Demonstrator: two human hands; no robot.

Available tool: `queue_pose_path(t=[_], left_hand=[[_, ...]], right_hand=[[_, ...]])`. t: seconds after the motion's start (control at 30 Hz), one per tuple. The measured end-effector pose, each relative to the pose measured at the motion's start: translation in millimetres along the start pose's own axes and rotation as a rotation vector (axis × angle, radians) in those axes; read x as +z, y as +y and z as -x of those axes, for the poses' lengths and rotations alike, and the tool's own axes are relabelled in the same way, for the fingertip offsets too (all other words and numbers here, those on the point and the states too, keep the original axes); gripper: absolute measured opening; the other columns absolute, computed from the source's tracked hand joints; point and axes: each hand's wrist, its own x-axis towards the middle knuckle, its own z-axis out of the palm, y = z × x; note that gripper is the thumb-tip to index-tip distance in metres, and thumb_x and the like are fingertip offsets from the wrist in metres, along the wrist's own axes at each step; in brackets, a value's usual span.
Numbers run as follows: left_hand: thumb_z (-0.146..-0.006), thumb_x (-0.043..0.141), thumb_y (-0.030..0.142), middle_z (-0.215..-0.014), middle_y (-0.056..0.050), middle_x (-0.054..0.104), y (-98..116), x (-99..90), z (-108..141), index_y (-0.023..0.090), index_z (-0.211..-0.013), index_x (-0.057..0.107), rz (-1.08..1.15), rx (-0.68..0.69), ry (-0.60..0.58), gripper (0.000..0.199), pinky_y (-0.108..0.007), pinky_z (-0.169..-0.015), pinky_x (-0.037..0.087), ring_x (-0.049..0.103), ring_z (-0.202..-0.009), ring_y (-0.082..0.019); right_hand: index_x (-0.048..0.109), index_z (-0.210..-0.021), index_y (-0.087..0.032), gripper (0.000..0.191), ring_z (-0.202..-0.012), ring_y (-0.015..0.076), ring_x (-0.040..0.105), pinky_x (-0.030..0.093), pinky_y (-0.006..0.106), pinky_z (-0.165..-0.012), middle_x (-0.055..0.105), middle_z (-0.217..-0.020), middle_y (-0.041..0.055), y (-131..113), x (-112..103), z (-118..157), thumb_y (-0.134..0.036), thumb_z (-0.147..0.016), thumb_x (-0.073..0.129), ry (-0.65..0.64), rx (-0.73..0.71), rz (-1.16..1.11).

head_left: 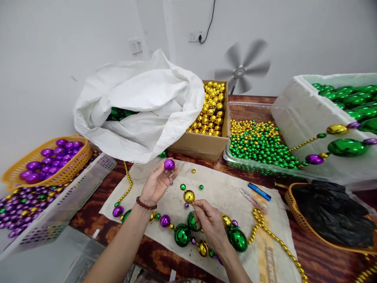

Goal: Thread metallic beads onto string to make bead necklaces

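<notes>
My left hand (156,181) holds a shiny purple bead (169,164) between its fingertips. From that bead a thin wire or string runs down to a small green bead (183,187) and a larger gold bead (189,196). Just below the gold bead, my right hand (207,218) pinches the strand. Under both hands a bead necklace lies across the beige cloth (232,208), with large green beads (182,235), a purple bead (165,220) and gold ones between. Loose small beads, among them a green bead (201,187), rest on the cloth.
A white sack (141,90) and a cardboard box of gold beads (203,143) stand behind. Clear tub (265,169), foam box (282,94) and black-bagged basket (294,204) are right; purple-bead basket (85,157), left. Tweezers (247,195) and a blue cutter (259,191) lie on the cloth.
</notes>
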Motion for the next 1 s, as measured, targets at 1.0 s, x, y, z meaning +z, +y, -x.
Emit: queue_pose_path(t=[1.0], left_hand=[[-0.081,0.077,0.022,-0.104,-0.004,0.073,-28.5,14.6,14.2,0.02,-0.107,0.072,-0.135,0.012,-0.077,0.026,-0.042,-0.097,0.054,0.07,-0.096,-0.02]], right_hand=[[0.065,-0.099,-0.018,0.032,-0.066,0.0162,0.07,0.047,0.024,-0.057,0.074,-0.085,0.0059,1.9,-7.6,-11.8,-0.049,-0.092,0.058,-0.063,0.084,-0.286]])
